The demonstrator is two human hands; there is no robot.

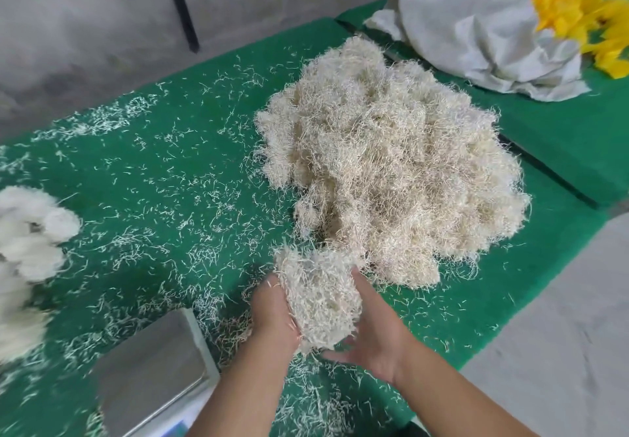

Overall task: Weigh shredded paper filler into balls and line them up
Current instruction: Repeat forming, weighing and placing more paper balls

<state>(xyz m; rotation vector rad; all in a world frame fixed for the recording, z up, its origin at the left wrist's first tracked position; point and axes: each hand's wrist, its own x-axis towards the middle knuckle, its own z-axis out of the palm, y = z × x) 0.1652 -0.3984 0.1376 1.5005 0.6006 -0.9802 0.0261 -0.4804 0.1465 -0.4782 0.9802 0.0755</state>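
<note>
1. Both hands hold one clump of filler [318, 303] between them, just near of the big pile [391, 171] on the green table [163, 150].
2. The left hand [274, 317] presses the clump's left side; its fingers are hidden behind it.
3. The right hand [371, 331] cups the right side, fingers curved around it.
4. The scale's metal pan [153, 365] is near left, and finished balls [27, 242] lie at the far left edge, blurred.

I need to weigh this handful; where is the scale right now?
In the head view the scale sits at bottom left on the green table, just left of the left hand.
</note>
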